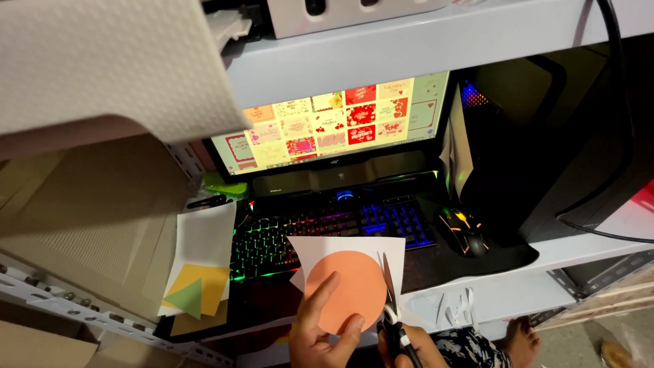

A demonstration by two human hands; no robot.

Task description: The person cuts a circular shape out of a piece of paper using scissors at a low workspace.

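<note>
The left hand (320, 334) gripped an orange paper circle (345, 292); the right hand (409, 344), closed on scissors (390, 300), was trimming its white border (340, 247). Turning the paper seemed next.

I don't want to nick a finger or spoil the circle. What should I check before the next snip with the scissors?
1. Left hand holds the orange paper circle firmly: ok.
2. Left fingers away from the blades: ok.
3. Scissors at the circle's right edge: ok.
4. Right hand grip on the handles: cannot tell, mostly cut off.
5. White paper behind clear of the keyboard: cannot tell.
</note>
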